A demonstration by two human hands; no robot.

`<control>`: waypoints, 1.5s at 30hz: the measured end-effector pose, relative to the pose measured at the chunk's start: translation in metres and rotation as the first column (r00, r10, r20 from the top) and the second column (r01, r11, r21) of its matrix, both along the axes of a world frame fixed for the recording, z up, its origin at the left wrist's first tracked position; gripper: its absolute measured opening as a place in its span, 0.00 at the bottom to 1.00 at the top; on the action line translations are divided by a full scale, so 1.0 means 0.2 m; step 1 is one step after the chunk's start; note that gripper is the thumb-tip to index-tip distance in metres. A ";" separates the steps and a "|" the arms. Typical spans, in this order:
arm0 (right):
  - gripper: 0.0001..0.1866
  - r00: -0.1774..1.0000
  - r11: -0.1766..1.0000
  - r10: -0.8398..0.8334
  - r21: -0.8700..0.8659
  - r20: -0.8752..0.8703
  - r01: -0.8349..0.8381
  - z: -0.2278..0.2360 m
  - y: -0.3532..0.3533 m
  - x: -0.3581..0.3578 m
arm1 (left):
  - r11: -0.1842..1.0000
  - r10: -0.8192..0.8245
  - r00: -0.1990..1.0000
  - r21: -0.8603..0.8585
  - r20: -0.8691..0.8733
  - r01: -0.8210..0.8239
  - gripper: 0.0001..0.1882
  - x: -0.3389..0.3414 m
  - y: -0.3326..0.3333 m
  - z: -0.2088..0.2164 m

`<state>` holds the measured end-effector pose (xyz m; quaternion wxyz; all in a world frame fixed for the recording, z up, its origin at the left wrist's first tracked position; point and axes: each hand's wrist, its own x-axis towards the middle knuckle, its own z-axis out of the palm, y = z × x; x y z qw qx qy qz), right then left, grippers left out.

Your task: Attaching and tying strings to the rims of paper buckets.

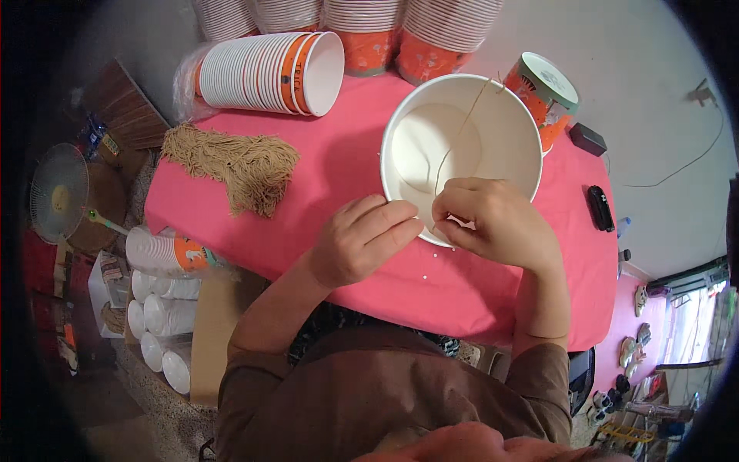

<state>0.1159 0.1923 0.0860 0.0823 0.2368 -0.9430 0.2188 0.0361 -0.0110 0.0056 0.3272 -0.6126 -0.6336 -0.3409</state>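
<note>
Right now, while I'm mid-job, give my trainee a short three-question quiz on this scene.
1. True or false: the left hand grips the near rim of the white paper bucket.
2. What does the right hand pinch?
A. thin string
B. scissors
C. lid
3. What lies on the pink tablecloth, left of the bucket?

Key: 1 true; 2 A; 3 bundle of tan strings.

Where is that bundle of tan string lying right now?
In the head view the bundle of tan string lies on the pink table, to the person's left, just below the sideways stack of paper cups.
</note>
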 end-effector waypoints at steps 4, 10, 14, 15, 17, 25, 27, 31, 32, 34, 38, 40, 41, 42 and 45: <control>0.03 0.999 0.999 0.031 -0.009 -0.030 -0.031 -0.02 0.01 0.00 | 1.000 -0.010 1.000 0.013 -0.002 0.010 0.15 0.00 0.01 0.00; 0.03 0.996 0.997 0.080 -0.013 -0.051 -0.080 -0.02 0.01 -0.01 | 1.000 -0.019 1.000 0.015 0.015 0.019 0.14 0.00 0.01 0.00; 0.04 0.995 0.995 0.086 -0.038 -0.058 -0.089 -0.03 0.01 -0.01 | 0.999 -0.031 0.999 0.026 0.026 0.030 0.14 0.00 0.01 0.00; 0.04 0.995 0.995 0.087 -0.038 -0.057 -0.089 -0.03 0.01 -0.01 | 0.999 -0.030 0.999 0.026 0.026 0.030 0.14 0.00 0.01 0.00; 0.04 0.994 0.996 0.083 -0.035 -0.067 -0.086 -0.03 0.00 -0.01 | 0.999 -0.028 0.999 0.018 0.032 0.027 0.14 0.01 0.01 0.01; 0.04 0.996 0.996 0.081 -0.026 -0.042 -0.082 -0.02 0.01 -0.01 | 1.000 -0.024 0.999 0.012 0.025 0.024 0.14 0.00 0.01 0.01; 0.04 0.997 0.997 0.078 -0.028 -0.030 -0.078 -0.02 0.01 -0.01 | 1.000 -0.025 0.999 0.013 0.023 0.025 0.14 0.00 0.01 0.01; 0.04 0.995 0.994 0.095 -0.049 -0.016 -0.096 -0.03 0.01 -0.01 | 1.000 -0.018 0.999 0.011 0.032 0.018 0.14 0.00 0.01 0.01; 0.04 0.994 0.992 0.112 -0.060 -0.010 -0.113 -0.03 0.01 -0.02 | 1.000 -0.016 0.999 0.018 0.035 0.016 0.14 0.00 0.02 0.01; 0.04 0.992 0.990 0.128 -0.062 0.004 -0.127 -0.03 0.02 -0.02 | 1.000 -0.011 0.999 0.017 0.050 0.010 0.13 0.01 0.02 0.03; 0.06 0.980 0.971 0.186 -0.166 0.069 -0.173 -0.06 0.05 -0.05 | 0.999 -0.030 0.991 -0.005 0.134 0.031 0.10 -0.01 0.03 0.04; 0.06 0.972 0.957 0.202 -0.233 0.122 -0.170 -0.05 0.07 -0.06 | 0.998 -0.056 0.972 0.017 0.227 0.054 0.10 -0.04 0.04 0.04; 0.07 0.960 0.940 0.219 -0.301 0.174 -0.160 -0.04 0.07 -0.07 | 0.996 -0.085 0.944 0.041 0.318 0.076 0.10 -0.05 0.05 0.04; 0.07 0.960 0.940 0.221 -0.299 0.174 -0.162 -0.03 0.07 -0.07 | 0.997 -0.070 0.930 0.018 0.362 0.069 0.11 -0.06 0.05 0.04; 0.09 0.925 0.973 0.153 -0.216 0.347 -0.080 0.01 0.07 -0.07 | 0.995 -0.039 0.919 0.095 0.393 0.002 0.12 -0.07 0.09 0.01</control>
